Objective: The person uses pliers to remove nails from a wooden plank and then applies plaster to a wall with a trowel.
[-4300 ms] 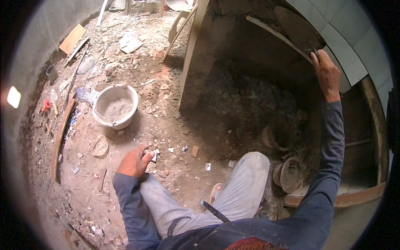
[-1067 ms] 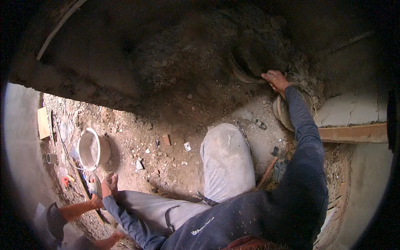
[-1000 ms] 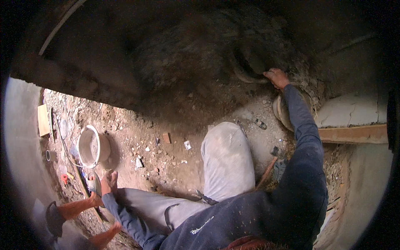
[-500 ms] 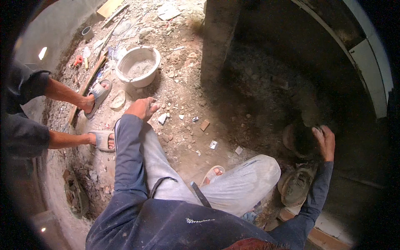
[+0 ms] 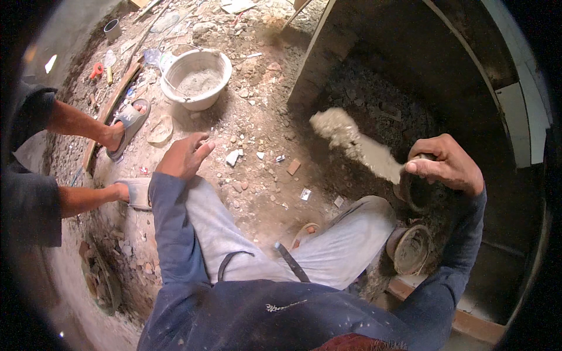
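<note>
My right hand (image 5: 448, 162) is closed round the handle of a trowel (image 5: 383, 161), whose blade points left. Wet grey mortar (image 5: 338, 130) covers much of the blade and its far end, hiding the tip. Beneath this hand is a dark round container (image 5: 417, 196), partly hidden by hand and trowel. A round bowl with grey residue (image 5: 411, 250) sits nearer, beside my right knee. My left hand (image 5: 182, 157) hovers by my left knee with nothing in it, thumb and fingers apart and loosely bent.
A white bucket (image 5: 219, 93) of grey mix stands on the rubble floor ahead. Another person's sandaled feet (image 5: 127, 126) are at the left, by a wooden strip (image 5: 111, 108). An upright panel (image 5: 316, 55) and dark wall bound the right side. Small broken pieces (image 5: 233, 157) litter the ground.
My right hand has come up and left from the dark container, carrying the mortar-laden trowel into the light. My left hand has shifted slightly left and down.
</note>
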The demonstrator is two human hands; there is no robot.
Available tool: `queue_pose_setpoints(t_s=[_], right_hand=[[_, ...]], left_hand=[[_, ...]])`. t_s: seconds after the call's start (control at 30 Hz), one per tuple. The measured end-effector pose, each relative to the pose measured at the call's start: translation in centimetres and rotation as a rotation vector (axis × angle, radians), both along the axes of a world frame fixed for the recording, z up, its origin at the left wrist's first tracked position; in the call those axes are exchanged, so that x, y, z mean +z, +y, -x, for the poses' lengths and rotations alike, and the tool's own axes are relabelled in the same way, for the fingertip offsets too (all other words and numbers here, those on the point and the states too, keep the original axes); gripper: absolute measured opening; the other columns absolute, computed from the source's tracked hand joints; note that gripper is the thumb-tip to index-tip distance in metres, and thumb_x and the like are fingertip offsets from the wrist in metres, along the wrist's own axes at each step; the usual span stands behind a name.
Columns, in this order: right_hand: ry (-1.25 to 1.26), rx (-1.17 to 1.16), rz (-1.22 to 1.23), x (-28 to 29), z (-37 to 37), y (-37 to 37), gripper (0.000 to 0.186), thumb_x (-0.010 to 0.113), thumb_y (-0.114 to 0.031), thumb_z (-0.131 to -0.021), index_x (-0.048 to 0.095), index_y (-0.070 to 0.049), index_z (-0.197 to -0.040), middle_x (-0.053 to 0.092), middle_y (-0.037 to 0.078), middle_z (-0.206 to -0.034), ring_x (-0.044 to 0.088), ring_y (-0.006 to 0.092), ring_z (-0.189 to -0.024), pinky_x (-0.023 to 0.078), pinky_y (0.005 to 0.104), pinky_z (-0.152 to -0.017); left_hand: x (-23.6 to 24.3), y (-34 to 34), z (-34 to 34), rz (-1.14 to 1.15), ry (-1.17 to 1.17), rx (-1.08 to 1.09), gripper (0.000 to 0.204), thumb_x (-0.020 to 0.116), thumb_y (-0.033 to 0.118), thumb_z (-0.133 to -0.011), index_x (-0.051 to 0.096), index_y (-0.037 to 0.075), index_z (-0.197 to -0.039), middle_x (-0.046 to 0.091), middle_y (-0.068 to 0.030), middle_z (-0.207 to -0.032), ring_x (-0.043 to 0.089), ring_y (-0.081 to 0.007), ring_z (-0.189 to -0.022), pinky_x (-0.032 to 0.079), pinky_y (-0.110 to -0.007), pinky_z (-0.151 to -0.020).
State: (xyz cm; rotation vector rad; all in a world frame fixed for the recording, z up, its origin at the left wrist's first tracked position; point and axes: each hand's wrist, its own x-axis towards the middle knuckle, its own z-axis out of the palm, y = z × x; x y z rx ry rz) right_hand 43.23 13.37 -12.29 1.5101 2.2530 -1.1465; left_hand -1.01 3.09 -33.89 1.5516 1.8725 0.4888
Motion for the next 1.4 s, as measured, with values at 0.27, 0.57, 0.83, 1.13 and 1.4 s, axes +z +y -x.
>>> queue_pose_setpoints(t_s=[0.27,0.57,0.83,1.13,1.4], right_hand=[[0.018,-0.350,-0.261,-2.9,1.2,11.5,0.046,0.057,-0.053,-0.095,0.065,-0.009,-0.090,0.052,-0.003,-0.064,0.048,0.0092,-0.050,0.039,0.0265,-0.043],[-0.095,0.180,-0.511,-0.7,-0.2,3.7,0.037,0.061,-0.036,-0.096,0.055,0.001,-0.094,0.052,0.012,-0.075,0.051,0.0236,-0.069,0.044,0.0396,-0.066],[-0.528,0.253,-1.014,-16.6,2.8,5.2,0.034,0.059,-0.038,-0.096,0.058,-0.007,-0.110,0.063,0.021,-0.112,0.070,0.0361,-0.075,0.059,0.0463,-0.063],[-0.580,0.274,-1.265,-19.2,2.3,10.8,0.035,0.052,-0.041,-0.100,0.060,-0.008,-0.106,0.064,0.015,-0.106,0.070,0.0304,-0.078,0.059,0.0434,-0.062],[-0.544,0.051,-1.149,-12.3,1.3,10.8,0.039,0.053,-0.048,-0.099,0.062,-0.010,-0.105,0.067,0.009,-0.094,0.069,0.0306,-0.082,0.057,0.0457,-0.071]], left_hand=[[0.2,-0.9,1.2,-0.049,-0.072,0.010,0.048,0.060,0.036,-0.096,0.061,-0.002,-0.125,0.069,-0.0253,-0.109,0.068,-0.0319,-0.102,0.052,-0.037,-0.087],[-1.1,0.0,0.9,-0.032,-0.183,-0.012,0.050,0.060,0.037,-0.095,0.061,-0.004,-0.123,0.070,-0.0224,-0.104,0.068,-0.0264,-0.096,0.051,-0.035,-0.085],[-1.3,1.0,-2.1,-0.133,-0.108,-0.171,0.049,0.060,0.037,-0.096,0.060,-0.003,-0.125,0.070,-0.0249,-0.109,0.069,-0.0329,-0.100,0.052,-0.038,-0.086],[0.9,0.1,-2.5,-0.123,-0.061,-0.132,0.051,0.060,0.040,-0.095,0.062,-0.004,-0.122,0.069,-0.0262,-0.109,0.069,-0.0340,-0.102,0.052,-0.038,-0.088],[0.9,0.1,-2.8,-0.067,-0.129,-0.108,0.050,0.061,0.037,-0.095,0.062,-0.005,-0.123,0.068,-0.0266,-0.112,0.068,-0.0348,-0.103,0.051,-0.038,-0.090]])
